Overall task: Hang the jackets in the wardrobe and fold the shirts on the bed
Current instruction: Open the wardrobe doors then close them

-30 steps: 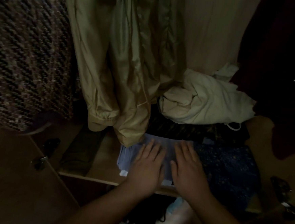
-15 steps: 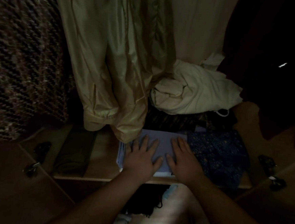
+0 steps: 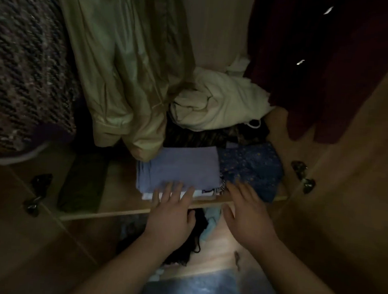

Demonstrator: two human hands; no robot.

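Hands both flat, palms down, nothing gripped. Left hand (image 3: 171, 214) has fingers straight and spread, with the tips on the near edge of the folded lilac shirt (image 3: 182, 169). That shirt lies on the wardrobe shelf (image 3: 113, 213), top of a small stack; a white layer and a printed edge show under it. Right hand (image 3: 247, 218) is spread too, fingertips blurred over the near edge of a blue patterned cloth (image 3: 251, 167) just right of the shirt; cannot tell if they touch it. Beyond the hands a khaki jacket (image 3: 125, 60) hangs down, its lower end reaching the shirt's far left corner. Right of the jacket, past the right hand, a cream bundle (image 3: 219, 104) sits on dark folded fabric at the shelf back. Further right a dark red garment (image 3: 311, 63) hangs. Far left of the left hand hangs a speckled knit coat (image 3: 21, 63). Left of the left hand, on the same shelf, is a dark green folded item (image 3: 83, 184), apart from the shirt stack. Under the hands, below the shelf edge: black garment (image 3: 190, 241) and light blue cloth (image 3: 212, 222), touching. Wooden doors stand open on both sides, left door (image 3: 7, 236) and right door (image 3: 361, 160), with a metal hinge (image 3: 37, 191) on the left and another hinge (image 3: 302, 174) on the right.
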